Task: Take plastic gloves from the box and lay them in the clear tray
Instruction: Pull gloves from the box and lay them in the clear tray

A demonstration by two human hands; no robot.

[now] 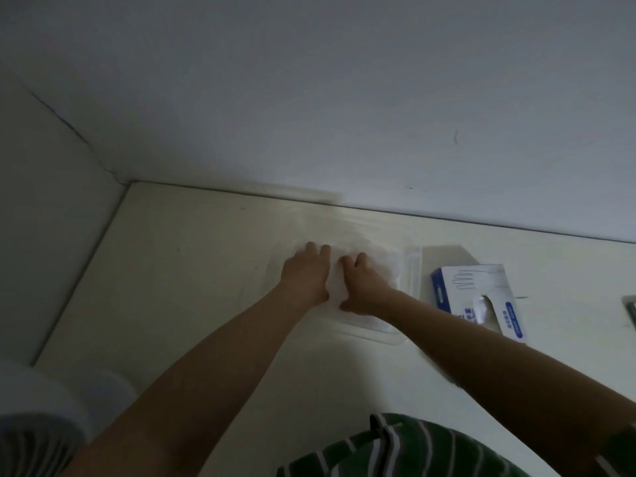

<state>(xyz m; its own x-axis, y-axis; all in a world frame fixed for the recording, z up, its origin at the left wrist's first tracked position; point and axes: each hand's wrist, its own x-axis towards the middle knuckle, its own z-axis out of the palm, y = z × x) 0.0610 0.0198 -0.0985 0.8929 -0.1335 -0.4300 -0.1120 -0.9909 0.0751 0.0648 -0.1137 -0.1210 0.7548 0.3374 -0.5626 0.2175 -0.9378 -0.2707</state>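
Striped shirt (395, 449), left hand (306, 275), right hand (363, 287) on gloves (383, 266) in tray (414, 270), box (461, 284) alongside

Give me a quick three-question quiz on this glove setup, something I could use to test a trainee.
1. Fill in: a glove sticks out of the ____ of the box.
2. The left hand and right hand both rest on: A) a towel; B) the plastic gloves in the clear tray; C) the box.
3. True or false: the box stands to the left of the tray.
Key: 1 opening; 2 B; 3 false, it stands to the tray's right.
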